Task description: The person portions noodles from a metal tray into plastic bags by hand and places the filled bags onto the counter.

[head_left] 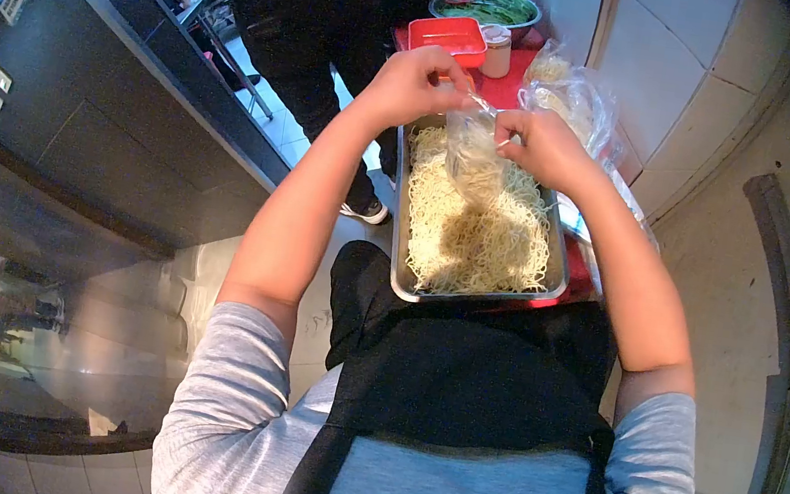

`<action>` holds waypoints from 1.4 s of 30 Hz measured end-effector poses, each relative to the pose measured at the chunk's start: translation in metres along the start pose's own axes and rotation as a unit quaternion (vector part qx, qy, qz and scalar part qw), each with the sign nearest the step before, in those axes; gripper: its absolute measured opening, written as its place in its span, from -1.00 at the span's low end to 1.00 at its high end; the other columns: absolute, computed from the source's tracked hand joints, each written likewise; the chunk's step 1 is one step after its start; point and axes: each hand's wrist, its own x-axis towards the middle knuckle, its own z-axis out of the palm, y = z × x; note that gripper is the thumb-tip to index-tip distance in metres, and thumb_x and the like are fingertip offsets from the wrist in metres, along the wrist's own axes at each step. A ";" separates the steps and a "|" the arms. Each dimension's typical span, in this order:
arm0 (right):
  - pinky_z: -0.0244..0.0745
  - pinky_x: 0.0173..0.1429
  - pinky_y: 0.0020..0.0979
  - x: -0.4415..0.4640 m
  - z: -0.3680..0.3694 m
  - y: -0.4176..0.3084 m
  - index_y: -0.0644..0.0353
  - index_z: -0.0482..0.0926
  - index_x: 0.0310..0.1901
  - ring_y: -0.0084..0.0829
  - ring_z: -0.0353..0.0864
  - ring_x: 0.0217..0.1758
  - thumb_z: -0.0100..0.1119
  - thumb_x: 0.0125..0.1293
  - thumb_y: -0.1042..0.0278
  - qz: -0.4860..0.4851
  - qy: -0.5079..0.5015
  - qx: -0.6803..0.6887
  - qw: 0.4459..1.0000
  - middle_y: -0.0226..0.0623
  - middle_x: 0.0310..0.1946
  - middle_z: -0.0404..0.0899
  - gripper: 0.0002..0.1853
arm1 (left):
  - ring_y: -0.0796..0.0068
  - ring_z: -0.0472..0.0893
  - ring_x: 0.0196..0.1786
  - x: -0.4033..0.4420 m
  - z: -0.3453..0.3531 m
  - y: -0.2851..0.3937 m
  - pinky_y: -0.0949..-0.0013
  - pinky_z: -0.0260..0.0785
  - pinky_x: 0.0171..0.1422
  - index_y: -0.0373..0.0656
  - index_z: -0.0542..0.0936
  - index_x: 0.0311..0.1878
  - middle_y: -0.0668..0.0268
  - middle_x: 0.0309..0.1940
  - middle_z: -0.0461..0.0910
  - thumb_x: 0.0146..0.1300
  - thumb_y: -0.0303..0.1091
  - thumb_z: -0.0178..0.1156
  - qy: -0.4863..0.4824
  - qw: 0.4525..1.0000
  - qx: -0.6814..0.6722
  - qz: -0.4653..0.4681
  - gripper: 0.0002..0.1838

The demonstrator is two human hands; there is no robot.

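Note:
Both hands pinch the gathered top of a clear plastic bag (474, 162) with pale noodles inside. My left hand (415, 88) holds one side of the bag's neck, its fingers closed. From the other side my right hand (542, 147) grips the twisted plastic, thumb and fingers together. The bag hangs over a metal tray (402, 248) heaped with loose yellow noodles (491, 245), and its shadow falls on them. Whether the bag's bottom touches the noodles I cannot tell.
Behind the tray are a red basket (463, 49), a lidded jar (494, 57) and a metal bowl of greens (494, 6). Filled plastic bags (577, 101) lie by the tiled wall at right. A person in dark trousers (309, 33) stands at the back left, beside a dark counter (106, 146).

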 end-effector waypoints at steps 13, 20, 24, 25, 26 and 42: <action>0.51 -0.13 -0.27 0.011 -0.031 -0.008 0.13 0.63 -0.10 -0.24 0.66 -0.28 0.35 0.00 0.28 0.116 -0.082 0.182 0.973 -0.09 -0.30 0.65 -0.63 | 0.28 0.63 -0.25 -0.013 0.009 -0.004 0.34 0.46 -0.15 -0.23 0.52 -0.22 0.20 -0.31 0.60 0.13 -0.48 0.20 -0.099 0.986 0.040 0.130 -0.86; 0.50 -0.20 -0.29 0.017 -0.026 0.012 0.19 0.62 -0.22 -0.30 0.63 -0.38 0.24 0.17 0.24 0.007 -0.153 -0.025 0.988 -0.16 -0.39 0.65 -0.77 | 0.37 0.62 -0.35 -0.018 0.025 -0.009 0.32 0.43 -0.27 -0.22 0.46 -0.22 0.19 -0.47 0.55 0.24 -0.44 0.14 -0.182 0.979 -0.093 0.027 -0.90; 0.44 -0.25 -0.33 0.022 -0.056 -0.004 0.25 0.57 -0.28 -0.34 0.57 -0.39 0.20 0.23 0.25 0.009 -0.034 -0.023 0.999 -0.21 -0.47 0.58 -0.79 | 0.01 0.58 -0.30 0.001 0.000 -0.019 0.20 0.42 -0.24 -0.19 0.47 -0.20 0.07 -0.41 0.53 0.24 -0.35 0.14 -0.061 0.982 0.098 0.149 -0.85; 0.41 -0.26 -0.35 0.022 -0.065 -0.010 0.27 0.55 -0.30 -0.37 0.54 -0.40 0.20 0.24 0.27 -0.001 0.003 -0.036 0.999 -0.23 -0.50 0.55 -0.79 | -0.01 0.58 -0.26 0.006 -0.010 -0.007 0.15 0.42 -0.22 -0.18 0.51 -0.24 0.07 -0.39 0.56 0.22 -0.31 0.15 -0.018 0.982 0.109 0.156 -0.85; 0.41 -0.26 -0.36 0.023 -0.076 -0.015 0.27 0.55 -0.30 -0.38 0.54 -0.38 0.20 0.24 0.27 -0.037 0.049 -0.041 0.997 -0.23 -0.48 0.55 -0.79 | 0.01 0.58 -0.27 0.008 -0.022 0.006 0.17 0.43 -0.23 -0.18 0.52 -0.24 0.08 -0.39 0.56 0.22 -0.32 0.15 0.021 0.981 0.111 0.156 -0.86; 0.37 -0.24 -0.19 0.003 -0.061 -0.036 0.23 0.51 -0.35 -0.11 0.47 -0.27 0.27 0.15 0.37 -0.230 0.116 -0.080 0.963 -0.16 -0.40 0.44 -0.85 | 0.09 0.61 -0.30 -0.020 -0.036 0.047 0.20 0.43 -0.21 -0.14 0.58 -0.15 0.11 -0.38 0.60 0.01 -0.13 0.36 -0.043 0.996 0.074 0.001 -0.61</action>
